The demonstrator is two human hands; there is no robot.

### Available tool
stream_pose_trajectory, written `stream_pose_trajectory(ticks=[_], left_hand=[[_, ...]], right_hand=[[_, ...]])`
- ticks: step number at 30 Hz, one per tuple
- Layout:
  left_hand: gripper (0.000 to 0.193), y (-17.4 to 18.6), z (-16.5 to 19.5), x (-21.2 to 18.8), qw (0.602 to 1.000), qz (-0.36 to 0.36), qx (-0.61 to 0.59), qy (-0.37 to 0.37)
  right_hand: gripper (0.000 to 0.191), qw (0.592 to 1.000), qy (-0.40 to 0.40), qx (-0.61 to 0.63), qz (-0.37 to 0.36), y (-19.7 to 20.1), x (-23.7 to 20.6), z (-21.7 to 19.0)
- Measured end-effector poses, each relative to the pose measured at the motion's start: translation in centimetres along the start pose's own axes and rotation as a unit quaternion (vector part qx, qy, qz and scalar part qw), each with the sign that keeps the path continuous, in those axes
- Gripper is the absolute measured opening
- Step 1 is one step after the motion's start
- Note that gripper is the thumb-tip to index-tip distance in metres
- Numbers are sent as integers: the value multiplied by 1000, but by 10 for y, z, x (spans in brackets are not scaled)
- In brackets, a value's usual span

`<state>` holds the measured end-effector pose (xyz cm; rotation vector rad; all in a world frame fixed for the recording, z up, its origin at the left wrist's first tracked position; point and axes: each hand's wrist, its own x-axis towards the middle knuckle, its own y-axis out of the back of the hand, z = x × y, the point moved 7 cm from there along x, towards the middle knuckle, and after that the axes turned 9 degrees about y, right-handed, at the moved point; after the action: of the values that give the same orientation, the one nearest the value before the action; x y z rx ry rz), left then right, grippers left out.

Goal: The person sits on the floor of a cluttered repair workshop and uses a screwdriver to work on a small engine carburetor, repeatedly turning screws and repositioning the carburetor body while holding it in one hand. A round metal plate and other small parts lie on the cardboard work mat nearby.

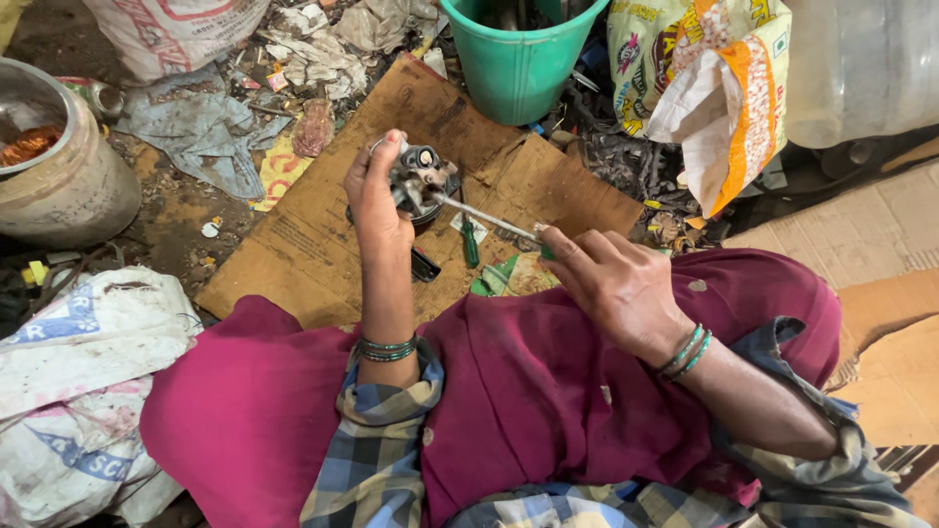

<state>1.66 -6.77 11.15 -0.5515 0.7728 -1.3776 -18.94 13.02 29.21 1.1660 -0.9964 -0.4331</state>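
Head view: left hand (377, 196) fingers wrapped round small metal part (421, 181), held up. Right hand (611, 284) fingers pinching screwdriver (484, 217), its long shaft pointing left from them, tip touching the part.

Littered dirt floor (166, 210) under flattened cardboard (323, 235), daylit
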Motion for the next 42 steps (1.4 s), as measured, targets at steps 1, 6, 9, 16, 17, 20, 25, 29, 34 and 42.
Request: stream_pose_trajectory(ticks=[1,6,9,16,17,20,25,29,34,42], left_hand=[[13,-1,1,0,1000,-5,2,-3],[14,-11,5,-6,998,-56,8,-9],[16,-16,9,-10,998,-62,15,-27],[18,-22,16,-16,997,-69,33,-23],[18,-24,17,-17,996,-75,30,-25],[18,-26,19,-18,996,-76,33,-27],[18,-27,20,-19,996,-76,32,-24],[18,-27,20,-20,997,-68,39,-19],[18,-27,26,-20,989,-77,115,-58],[19,-20,8,-18,996,-10,73,-47]], right_hand=[[41,1000,-1,2,2,1,1,1],[38,998,-34,50,9,5,3,7],[39,997,-42,68,14,8,4,7],[41,994,-61,86,29,14,4,10],[41,994,-63,82,30,14,4,10],[41,994,-71,83,27,13,4,11],[41,992,-78,94,33,15,3,11],[40,993,-83,79,23,14,3,12],[42,997,-58,42,3,15,3,11],[39,998,-66,-3,8,-1,-5,7]])
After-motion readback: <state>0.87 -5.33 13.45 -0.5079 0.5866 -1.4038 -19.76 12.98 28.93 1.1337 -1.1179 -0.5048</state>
